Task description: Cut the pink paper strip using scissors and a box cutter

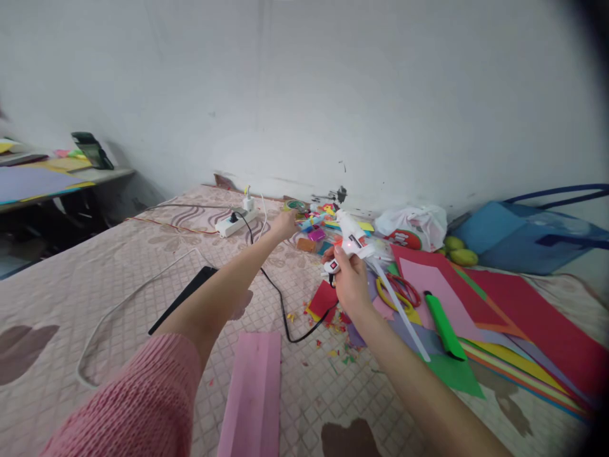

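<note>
My right hand [349, 279] is wrapped around the handle of a white hot glue gun [351, 230], whose small red light glows. A long translucent glue stick [404, 317] sticks out of its back, slanting down toward me. From the grip a black cord [280, 301] runs in a loop to the power strip [235, 222]. My left arm stretches far forward, and my left hand [285, 223] is at the small craft items by a roll of tape [295, 205]. Its fingers are too small and hidden to read. Nearer me lies a folded pink paper strip [252, 393].
Coloured paper sheets [476, 298], a green cutter-like tool [443, 327] and red and yellow rings lie at right. Behind are a white plastic bag [412, 225], green fruits [462, 254] and a blue bag [528, 235]. Left of my arm lies a dark flat object [183, 298].
</note>
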Available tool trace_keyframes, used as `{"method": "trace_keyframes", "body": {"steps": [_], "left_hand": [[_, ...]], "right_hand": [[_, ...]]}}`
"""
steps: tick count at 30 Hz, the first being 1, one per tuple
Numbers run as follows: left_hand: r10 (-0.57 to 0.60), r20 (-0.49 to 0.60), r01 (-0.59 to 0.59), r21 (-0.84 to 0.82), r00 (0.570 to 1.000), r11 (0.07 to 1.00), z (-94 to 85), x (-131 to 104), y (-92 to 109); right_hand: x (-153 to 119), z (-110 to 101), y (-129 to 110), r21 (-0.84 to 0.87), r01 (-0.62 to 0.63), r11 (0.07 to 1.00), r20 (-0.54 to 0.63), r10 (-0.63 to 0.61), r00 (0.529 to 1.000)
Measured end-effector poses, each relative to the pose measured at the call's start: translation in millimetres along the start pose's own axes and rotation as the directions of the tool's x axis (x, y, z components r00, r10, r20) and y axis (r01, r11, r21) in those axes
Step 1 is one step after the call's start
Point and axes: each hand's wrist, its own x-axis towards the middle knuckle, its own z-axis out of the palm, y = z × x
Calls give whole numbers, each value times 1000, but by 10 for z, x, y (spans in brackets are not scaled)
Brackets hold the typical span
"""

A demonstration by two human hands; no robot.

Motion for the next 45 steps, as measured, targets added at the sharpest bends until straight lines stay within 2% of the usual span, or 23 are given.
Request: {"method": "trace_keyframes", "body": {"steps": [3, 5, 9, 12, 15, 17, 20, 22, 26, 32, 35, 42, 45], "left_hand": [[71, -49, -72, -31, 996, 997, -72, -18, 20], [88, -84, -91, -42, 993, 995, -135, -187, -63], [71, -95, -76, -48, 993, 996, -227, -818, -379], [78, -63, -81, -48, 995, 996, -218, -1343, -574], [204, -3, -204, -63, 979, 977, -154, -1722, -626], [342, 58, -337, -82, 938, 938, -113, -1864, -605], [475, 121, -468, -78, 872, 880, -92, -1955, -571], [490, 133, -488, -45, 862, 872, -109, -1979, -578], [430, 128, -439, 56, 894, 897, -180, -2034, -642], [313, 83, -323, 143, 946, 936, -226, -2124, -711], [292, 52, -296, 125, 955, 947, -245, -2153, -724], [269, -29, -268, 25, 963, 963, -392, -2289, -757], [270, -45, -271, -18, 962, 962, -401, -2362, -745]], "right_hand": [[9, 9, 23, -22, -30, 999, 23, 30, 999], [8, 38, 44, -29, -52, 998, 45, 53, 998], [-22, 185, 147, -28, -117, 993, 122, 119, 985], [-60, 355, 303, -41, -160, 986, 183, 165, 969], [-88, 501, 476, -89, -170, 981, 244, 187, 952], [-95, 557, 564, -135, -160, 978, 282, 193, 940], [-83, 581, 641, -221, -119, 968, 329, 189, 925], [-56, 577, 668, -277, -64, 959, 354, 164, 921], [33, 601, 724, -382, 57, 922, 402, 110, 909], [162, 755, 812, -518, 219, 827, 500, 85, 862], [194, 780, 802, -572, 269, 775, 513, 82, 854], [187, 685, 724, -644, 344, 684, 550, 101, 829], [211, 685, 710, -683, 347, 643, 536, 118, 836]]}}
